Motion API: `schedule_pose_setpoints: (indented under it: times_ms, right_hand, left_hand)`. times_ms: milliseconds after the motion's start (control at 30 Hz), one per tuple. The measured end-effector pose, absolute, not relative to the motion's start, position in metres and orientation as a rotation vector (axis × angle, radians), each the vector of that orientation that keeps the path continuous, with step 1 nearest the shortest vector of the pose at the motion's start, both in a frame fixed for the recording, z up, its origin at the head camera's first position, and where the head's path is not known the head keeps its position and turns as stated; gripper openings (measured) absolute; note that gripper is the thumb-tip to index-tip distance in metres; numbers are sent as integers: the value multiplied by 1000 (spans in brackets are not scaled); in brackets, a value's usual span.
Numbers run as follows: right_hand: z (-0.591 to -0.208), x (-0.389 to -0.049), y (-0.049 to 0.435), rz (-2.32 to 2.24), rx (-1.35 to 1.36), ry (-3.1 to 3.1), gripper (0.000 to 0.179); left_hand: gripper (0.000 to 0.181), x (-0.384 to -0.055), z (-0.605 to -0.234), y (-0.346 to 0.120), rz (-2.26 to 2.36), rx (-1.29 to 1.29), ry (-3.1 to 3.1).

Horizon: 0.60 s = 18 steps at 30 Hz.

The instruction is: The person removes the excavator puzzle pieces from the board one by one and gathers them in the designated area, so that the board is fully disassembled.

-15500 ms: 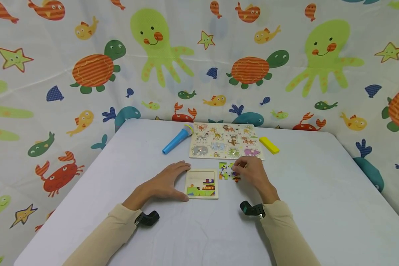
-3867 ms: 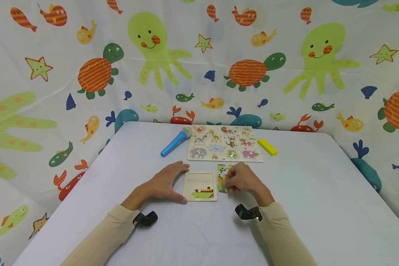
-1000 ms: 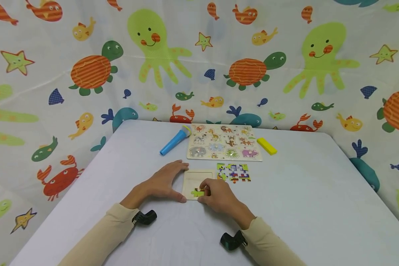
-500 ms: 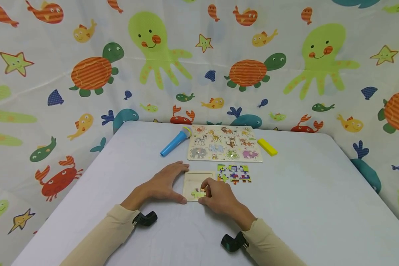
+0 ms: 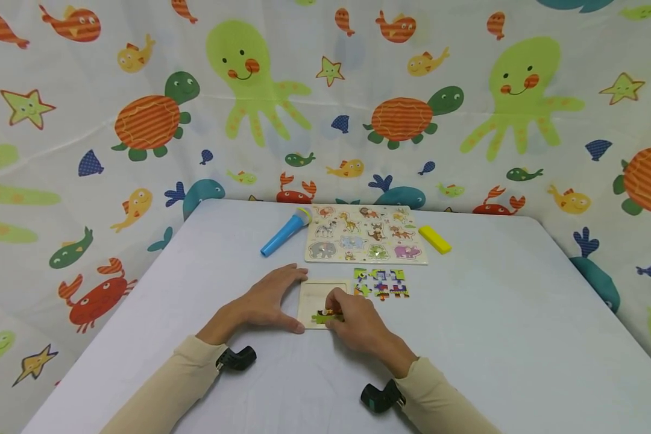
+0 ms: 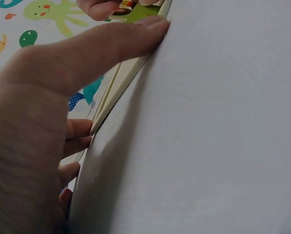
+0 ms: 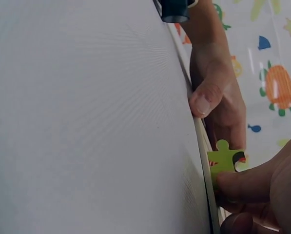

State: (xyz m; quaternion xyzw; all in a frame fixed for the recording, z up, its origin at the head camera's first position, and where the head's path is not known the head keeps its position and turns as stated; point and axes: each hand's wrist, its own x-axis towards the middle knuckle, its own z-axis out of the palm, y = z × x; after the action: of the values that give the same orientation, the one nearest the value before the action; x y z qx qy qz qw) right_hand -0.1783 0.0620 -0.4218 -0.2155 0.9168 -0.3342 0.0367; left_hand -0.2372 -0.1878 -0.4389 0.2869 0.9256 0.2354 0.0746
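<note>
My left hand (image 5: 268,298) spans the left side of a small square wooden puzzle tray (image 5: 310,295), thumb at its near corner and fingers at the far one. In the left wrist view, the extended thumb (image 6: 130,39) lies over the tray's edge. My right hand (image 5: 358,319) is over the tray's near right part and pinches a green jigsaw piece (image 7: 222,161) with a dark and red pattern. Thumb and fingers hide part of that piece. Right of the tray, several colourful jigsaw pieces (image 5: 380,275) lie in rows on the white cloth.
Behind the tray lies a wooden animal peg puzzle board (image 5: 366,235). A blue toy microphone (image 5: 283,235) is at its left, a yellow block (image 5: 435,239) at its right. The table (image 5: 521,325) meets a curtain (image 5: 325,108) printed with sea animals.
Since the oldest frame, the tray holds fewer pieces, and more lie to its right. My right hand has come from those pieces to the tray. The green piece now looks tilted; my left hand stays.
</note>
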Motion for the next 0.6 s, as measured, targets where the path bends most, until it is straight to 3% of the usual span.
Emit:
schedule_pose_setpoints:
  times_ms: [600]
  right_hand:
    - [-408, -179, 67, -1050, -738, 2836, 14]
  left_hand:
    - [109, -235, -437, -186, 693, 864, 2784]
